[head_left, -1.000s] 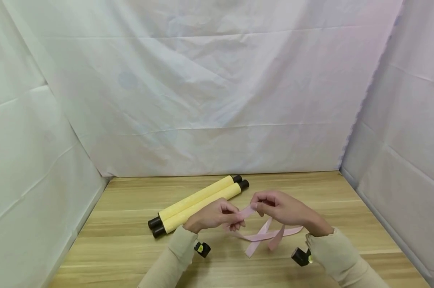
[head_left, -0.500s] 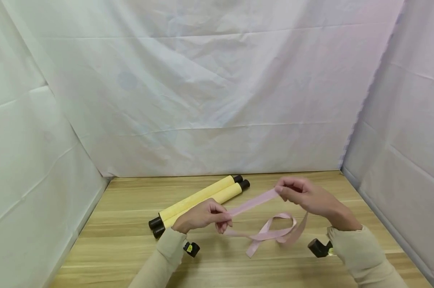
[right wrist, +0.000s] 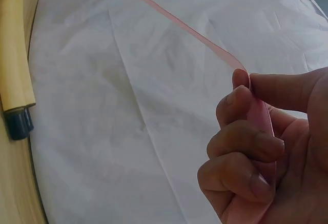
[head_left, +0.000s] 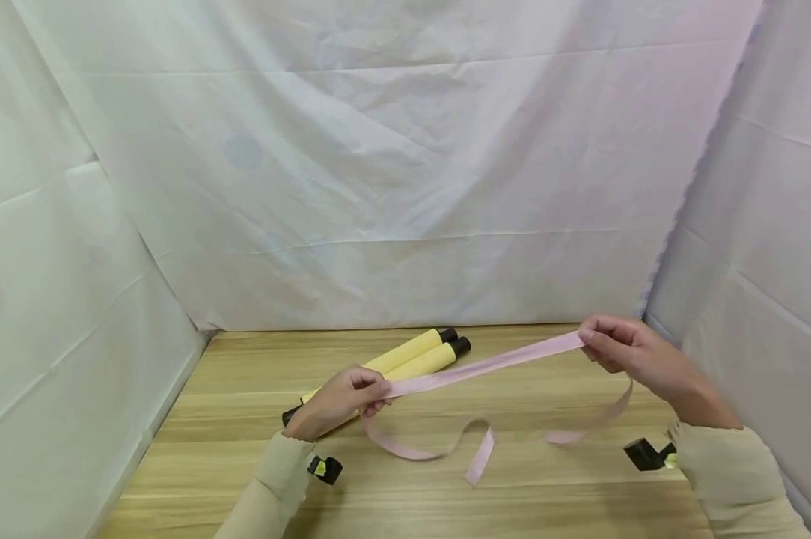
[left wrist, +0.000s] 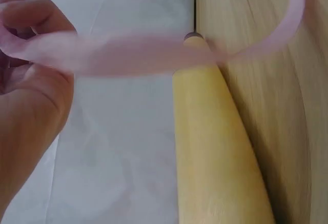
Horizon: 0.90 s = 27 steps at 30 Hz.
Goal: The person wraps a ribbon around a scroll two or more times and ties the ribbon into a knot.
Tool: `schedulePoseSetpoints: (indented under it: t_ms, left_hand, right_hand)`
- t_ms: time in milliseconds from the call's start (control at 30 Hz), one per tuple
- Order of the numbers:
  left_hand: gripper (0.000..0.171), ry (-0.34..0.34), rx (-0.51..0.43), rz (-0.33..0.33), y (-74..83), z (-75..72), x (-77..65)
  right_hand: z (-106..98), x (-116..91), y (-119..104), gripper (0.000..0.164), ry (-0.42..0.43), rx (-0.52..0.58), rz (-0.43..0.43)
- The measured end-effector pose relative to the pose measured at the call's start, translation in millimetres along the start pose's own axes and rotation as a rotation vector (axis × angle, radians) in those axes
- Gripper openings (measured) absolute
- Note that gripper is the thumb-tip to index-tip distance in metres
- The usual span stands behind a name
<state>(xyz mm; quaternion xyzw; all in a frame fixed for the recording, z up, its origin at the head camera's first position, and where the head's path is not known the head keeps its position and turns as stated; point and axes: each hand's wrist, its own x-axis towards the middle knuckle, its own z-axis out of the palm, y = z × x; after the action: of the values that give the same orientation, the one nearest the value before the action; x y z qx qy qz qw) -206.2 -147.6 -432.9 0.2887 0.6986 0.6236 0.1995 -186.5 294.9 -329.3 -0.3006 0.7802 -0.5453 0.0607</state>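
A pink ribbon stretches nearly straight between my two hands above the table. My left hand pinches it between thumb and fingers, and a tail hangs below and curls onto the wood, its end in front of me. To the right and a bit higher, my right hand pinches the ribbon too. From there the other tail drops down to the tabletop. The right wrist view has the ribbon running past the thumb and through the curled fingers. In the left wrist view the ribbon is blurred.
Two yellow rolls with black end caps lie side by side, slanting behind my left hand and partly hidden by it. The wooden table meets a white cloth backdrop at the back, with cloth walls on both sides.
The hands have drawn apart, left hand to the left and right hand to the right and slightly up. The ribbon between them has lengthened, and the loop on the table has opened out.
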Motion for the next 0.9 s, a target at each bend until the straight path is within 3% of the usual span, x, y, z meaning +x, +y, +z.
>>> schedulePoseSetpoints:
  t_ms: [233, 400, 700, 900]
  left_hand:
    - [0.029, 0.006, 0.117, 0.034, 5.8, -20.6, -21.6]
    - [0.026, 0.031, 0.186, -0.017, 11.5, -37.3, -40.3]
    - [0.026, 0.032, 0.228, -0.154, 20.7, -61.8, -75.7]
    - [0.026, 0.090, 0.315, -0.211, 24.2, -81.2, -99.2]
  right_hand:
    - [-17.3, -11.8, 14.3, 0.019, 0.029, -0.001, 0.100]
    - [-28.6, -21.2, 20.6, 0.022, 0.053, -0.040, 0.178]
    - [-44.2, -40.1, 22.0, 0.031, 0.130, -0.099, 0.329]
    - [-53.1, -46.8, 31.8, 0.027, 0.082, -0.089, 0.271]
